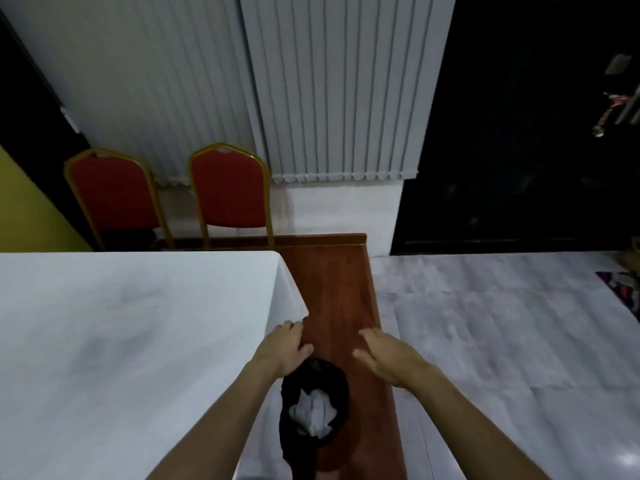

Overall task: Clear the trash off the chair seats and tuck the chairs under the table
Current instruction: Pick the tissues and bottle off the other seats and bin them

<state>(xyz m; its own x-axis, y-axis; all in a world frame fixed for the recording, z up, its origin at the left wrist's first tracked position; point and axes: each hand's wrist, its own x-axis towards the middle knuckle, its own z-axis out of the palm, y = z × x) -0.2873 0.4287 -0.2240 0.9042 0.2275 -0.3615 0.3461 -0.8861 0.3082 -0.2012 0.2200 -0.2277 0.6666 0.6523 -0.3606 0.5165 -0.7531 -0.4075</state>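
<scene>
two red chairs (114, 194) (230, 192) (gold-framed), one white-clothed table (121, 341), one black bin (313, 410), two hands (285, 348) (388, 360)

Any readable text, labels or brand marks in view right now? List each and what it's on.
None can be read.
Grey plate on the dark wall, upper right: too blurred to tell if it bears text.
White tablecloth, red chairs, black trash bag, blinds: no print shows.
</scene>
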